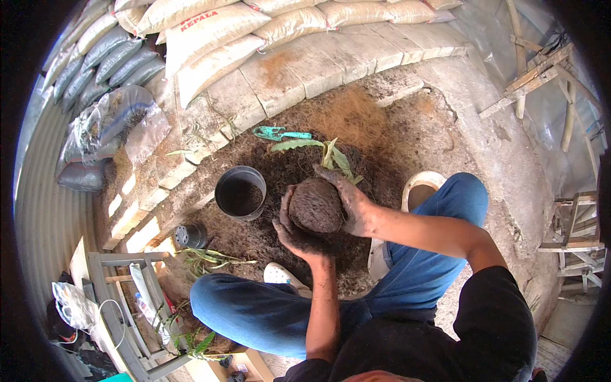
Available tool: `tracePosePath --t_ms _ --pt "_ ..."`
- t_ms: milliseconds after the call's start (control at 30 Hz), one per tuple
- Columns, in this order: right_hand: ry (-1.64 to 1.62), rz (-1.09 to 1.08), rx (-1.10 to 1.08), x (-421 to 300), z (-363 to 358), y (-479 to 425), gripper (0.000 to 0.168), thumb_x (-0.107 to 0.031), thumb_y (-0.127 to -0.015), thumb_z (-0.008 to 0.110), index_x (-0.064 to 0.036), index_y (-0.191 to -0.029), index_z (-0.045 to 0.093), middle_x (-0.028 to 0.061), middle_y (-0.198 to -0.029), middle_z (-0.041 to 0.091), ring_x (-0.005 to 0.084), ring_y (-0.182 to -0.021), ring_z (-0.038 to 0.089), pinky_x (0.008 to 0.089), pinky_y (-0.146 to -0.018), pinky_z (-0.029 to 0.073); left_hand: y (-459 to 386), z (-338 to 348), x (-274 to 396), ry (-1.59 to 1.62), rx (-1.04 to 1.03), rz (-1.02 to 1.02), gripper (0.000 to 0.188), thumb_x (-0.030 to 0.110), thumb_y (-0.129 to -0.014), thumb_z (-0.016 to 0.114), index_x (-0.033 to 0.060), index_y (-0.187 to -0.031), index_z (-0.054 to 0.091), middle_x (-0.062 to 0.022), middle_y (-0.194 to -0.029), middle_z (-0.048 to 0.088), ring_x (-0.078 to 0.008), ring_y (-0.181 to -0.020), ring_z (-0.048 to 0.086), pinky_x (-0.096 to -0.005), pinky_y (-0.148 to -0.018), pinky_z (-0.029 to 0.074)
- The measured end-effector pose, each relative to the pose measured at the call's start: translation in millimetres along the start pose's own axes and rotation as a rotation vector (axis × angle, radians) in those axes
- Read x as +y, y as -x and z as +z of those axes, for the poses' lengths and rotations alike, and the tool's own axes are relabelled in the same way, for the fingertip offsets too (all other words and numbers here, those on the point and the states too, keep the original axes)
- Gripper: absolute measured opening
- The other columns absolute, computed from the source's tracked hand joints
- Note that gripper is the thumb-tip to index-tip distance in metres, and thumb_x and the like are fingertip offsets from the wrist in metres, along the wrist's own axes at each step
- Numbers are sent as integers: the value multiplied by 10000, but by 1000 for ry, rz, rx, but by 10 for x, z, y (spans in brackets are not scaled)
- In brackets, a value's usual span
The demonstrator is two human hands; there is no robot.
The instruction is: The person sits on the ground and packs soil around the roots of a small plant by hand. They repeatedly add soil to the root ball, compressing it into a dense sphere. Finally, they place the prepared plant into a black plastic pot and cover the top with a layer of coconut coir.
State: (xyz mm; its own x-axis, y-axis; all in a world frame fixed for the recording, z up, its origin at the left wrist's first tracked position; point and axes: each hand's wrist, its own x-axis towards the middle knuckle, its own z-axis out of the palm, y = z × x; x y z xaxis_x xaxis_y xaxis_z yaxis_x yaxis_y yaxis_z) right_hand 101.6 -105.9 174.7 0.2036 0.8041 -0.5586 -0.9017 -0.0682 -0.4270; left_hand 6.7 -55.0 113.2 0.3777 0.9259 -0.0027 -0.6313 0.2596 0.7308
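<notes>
Both my hands hold a plant's root ball [316, 205], dark and matted with roots, with its base turned up toward me. My left hand [298, 236], coated in soil, cups its left and near side. My right hand [351, 203] grips the right side, fingers reaching over the far edge. The plant's green leaves [341, 161] stick out beyond the root ball, away from me. To the left stands a black plastic pot [240, 193] with some soil in the bottom. A teal hand trowel [281, 133] lies on the soil [267, 157] past the leaves.
A smaller black pot [191, 236] lies tipped by cut leaves [215, 260] at left. Brown fibre [353, 114] spreads beyond the soil. Concrete blocks [277, 86] form a ledge below stacked sacks [215, 28]. A grey wooden frame [129, 305] is near left; wooden pieces [530, 81] stand right.
</notes>
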Motion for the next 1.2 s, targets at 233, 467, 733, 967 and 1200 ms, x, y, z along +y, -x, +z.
tracePosePath --t_ms 233,467,733,967,1200 --pt "238 -166 96 -3 56 43 699 -624 -858 575 -96 -1312 507 104 -1296 551 250 -1218 497 377 -1041 396 -202 -52 103 259 -20 -185 560 462 -966 326 39 -1286 507 -141 -1294 529 -310 -1183 526 -451 -1036 427" --pt "29 -109 79 220 -261 -211 491 -470 -896 614 -110 -1228 574 60 -1173 619 183 -1107 572 366 -981 449 -39 -96 -281 291 100 -327 614 518 -951 353 40 -1311 496 -148 -1294 535 -311 -1195 519 -468 -1020 431" --pt "154 -234 27 91 -52 -112 660 -616 -860 570 -163 -1334 496 83 -1319 542 225 -1224 505 422 -1016 414 -288 -133 -58 205 27 -249 669 569 -915 357 22 -1261 526 -176 -1277 533 -328 -1163 548 -496 -1003 454" --pt "191 -81 120 12 -80 -50 594 -571 -877 575 -165 -1307 516 60 -1298 561 222 -1191 532 428 -998 427 -340 -310 -230 62 -104 -94 624 460 -983 247 5 -1348 467 -183 -1394 461 -329 -1250 483 -488 -1064 395" --pt "58 -112 72 218 -442 -365 602 -548 -895 561 -150 -1338 477 79 -1367 500 229 -1209 516 438 -1035 409 -157 -246 -329 165 -71 -294 667 544 -931 343 24 -1325 486 -187 -1295 524 -343 -1187 532 -497 -1012 447"
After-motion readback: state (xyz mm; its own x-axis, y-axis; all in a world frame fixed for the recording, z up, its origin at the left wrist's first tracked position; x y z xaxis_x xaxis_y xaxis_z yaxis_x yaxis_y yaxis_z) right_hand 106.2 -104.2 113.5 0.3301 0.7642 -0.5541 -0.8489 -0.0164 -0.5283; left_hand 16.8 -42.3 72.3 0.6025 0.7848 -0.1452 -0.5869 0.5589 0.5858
